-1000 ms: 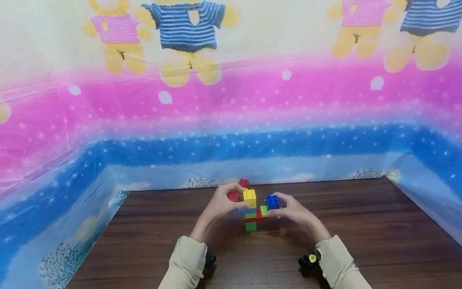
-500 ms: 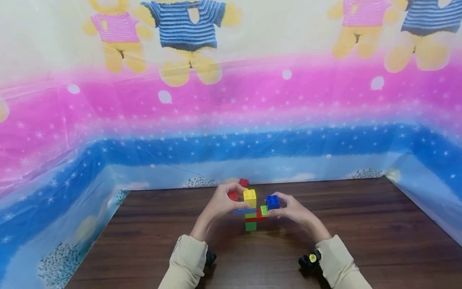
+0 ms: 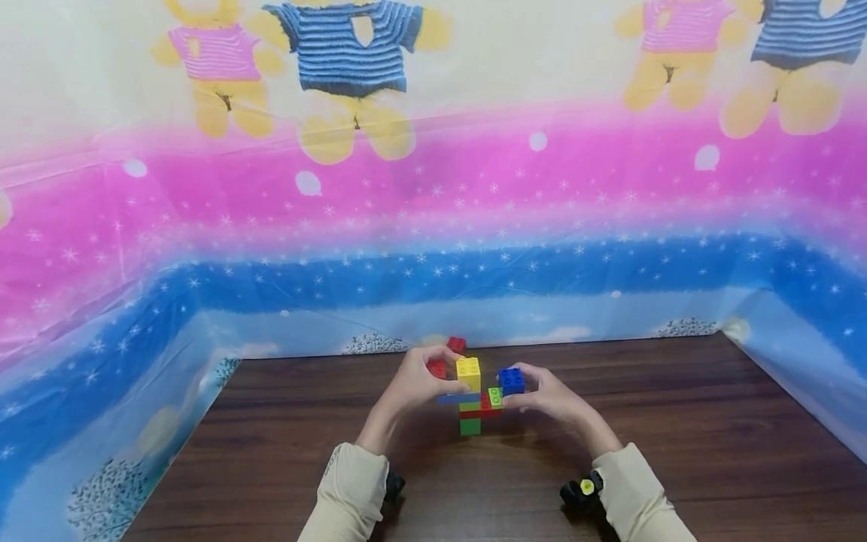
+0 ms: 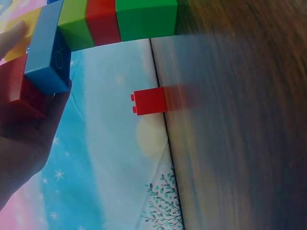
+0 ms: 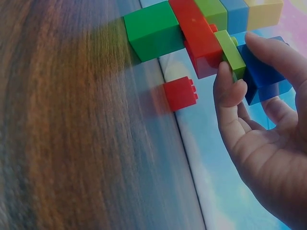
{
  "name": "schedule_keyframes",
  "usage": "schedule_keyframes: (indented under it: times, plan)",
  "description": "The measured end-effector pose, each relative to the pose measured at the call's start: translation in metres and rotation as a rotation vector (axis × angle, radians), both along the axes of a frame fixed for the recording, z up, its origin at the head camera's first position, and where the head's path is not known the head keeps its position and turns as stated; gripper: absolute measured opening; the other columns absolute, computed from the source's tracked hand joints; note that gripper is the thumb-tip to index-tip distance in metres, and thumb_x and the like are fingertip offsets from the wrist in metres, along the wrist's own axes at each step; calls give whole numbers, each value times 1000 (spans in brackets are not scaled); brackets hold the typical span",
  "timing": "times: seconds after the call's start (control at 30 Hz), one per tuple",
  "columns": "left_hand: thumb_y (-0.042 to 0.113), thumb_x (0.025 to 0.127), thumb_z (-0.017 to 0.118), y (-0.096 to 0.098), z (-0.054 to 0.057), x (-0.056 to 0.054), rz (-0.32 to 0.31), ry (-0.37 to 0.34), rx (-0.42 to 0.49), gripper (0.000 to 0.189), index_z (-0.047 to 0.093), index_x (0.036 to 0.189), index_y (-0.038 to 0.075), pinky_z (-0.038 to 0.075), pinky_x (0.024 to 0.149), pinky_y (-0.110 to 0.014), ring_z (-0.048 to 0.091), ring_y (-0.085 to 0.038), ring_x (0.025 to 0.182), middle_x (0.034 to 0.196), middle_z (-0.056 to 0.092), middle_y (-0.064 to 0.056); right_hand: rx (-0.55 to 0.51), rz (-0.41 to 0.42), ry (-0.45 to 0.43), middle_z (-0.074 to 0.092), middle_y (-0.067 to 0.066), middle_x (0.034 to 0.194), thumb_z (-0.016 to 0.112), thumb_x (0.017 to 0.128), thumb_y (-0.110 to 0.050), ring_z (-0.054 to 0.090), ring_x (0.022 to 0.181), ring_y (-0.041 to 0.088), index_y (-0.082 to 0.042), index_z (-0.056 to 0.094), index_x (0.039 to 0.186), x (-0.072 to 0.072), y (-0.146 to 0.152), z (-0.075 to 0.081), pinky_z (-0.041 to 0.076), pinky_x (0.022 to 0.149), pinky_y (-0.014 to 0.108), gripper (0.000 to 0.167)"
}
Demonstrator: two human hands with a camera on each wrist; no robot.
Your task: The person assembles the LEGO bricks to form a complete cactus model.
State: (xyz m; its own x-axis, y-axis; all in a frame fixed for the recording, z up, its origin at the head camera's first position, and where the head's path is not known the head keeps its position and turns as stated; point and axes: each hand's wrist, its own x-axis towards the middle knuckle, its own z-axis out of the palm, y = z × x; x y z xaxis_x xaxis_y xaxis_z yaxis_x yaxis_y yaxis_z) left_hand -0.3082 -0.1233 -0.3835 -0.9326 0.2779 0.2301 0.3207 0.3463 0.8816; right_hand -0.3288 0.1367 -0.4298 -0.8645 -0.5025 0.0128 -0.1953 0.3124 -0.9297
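Note:
A tower of toy building bricks stands on the table, a green brick (image 3: 470, 427) at its foot. Above that come a red brick (image 4: 101, 21), a lime brick (image 4: 76, 26) and a light blue brick (image 4: 44, 48). On top, my left hand (image 3: 418, 378) pinches the yellow brick (image 3: 468, 374) between thumb and finger. Another red brick (image 4: 19, 91) rests on the light blue one, inside that hand's curve. My right hand (image 3: 552, 395) grips a dark blue brick (image 3: 511, 380) on a small lime brick (image 5: 230, 55) at the red brick's right end.
A separate red brick (image 3: 457, 344) stands behind the tower at the back edge of the dark wooden table (image 3: 664, 421). A printed cloth (image 3: 433, 278) hangs behind the table and along its sides. Black wrist devices (image 3: 580, 489) sit below both wrists.

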Motion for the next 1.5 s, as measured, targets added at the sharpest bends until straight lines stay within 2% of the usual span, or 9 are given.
schedule_keyframes:
  times: [0.3,0.43,0.67,0.93,1.17,1.37,1.5]
  plan:
    - [20,75,84,0,-1,3,12,-44,13,31,70,101,12,57,67,-30,59,-19,89,104,65,-9,9,-14,-33,59,18,127,72,88,-31,56,111,26,-7,50,132,1,1,1,55,88,37,55]
    - [20,76,84,-1,-2,3,16,-46,8,32,69,103,11,58,68,-30,60,-19,88,104,65,-9,14,-28,-48,59,18,129,72,88,-33,56,111,25,-7,48,136,2,1,1,55,90,37,59]
    - [20,74,85,-2,-5,2,48,-34,2,34,69,104,11,57,71,-29,56,-19,95,108,64,-8,3,-46,-58,57,20,131,72,87,-33,57,110,25,-4,44,140,2,-1,1,55,89,38,66]
    - [18,76,83,1,-10,6,72,-59,48,37,65,108,7,57,67,-28,61,-14,72,100,65,-13,-10,-40,-84,56,20,133,74,86,-31,57,109,25,-5,43,141,1,1,-2,55,89,37,69]
    - [16,76,83,4,-12,8,103,-51,81,40,61,109,7,58,73,-31,59,-14,82,112,62,-13,-32,-3,-62,56,22,132,73,87,-29,57,106,24,-3,44,140,0,4,-3,55,88,37,65]
    - [14,77,82,2,-14,9,89,-67,107,40,55,105,4,59,73,-29,62,-14,79,104,63,-17,-22,6,-49,57,21,131,73,87,-30,57,105,24,-4,45,138,1,3,-3,55,86,35,64]
    - [13,78,82,1,-14,10,80,-92,132,42,52,105,1,59,75,-29,62,-14,82,107,63,-20,-19,14,-44,57,21,129,73,86,-29,56,104,25,-5,47,135,2,2,-1,54,84,34,60]
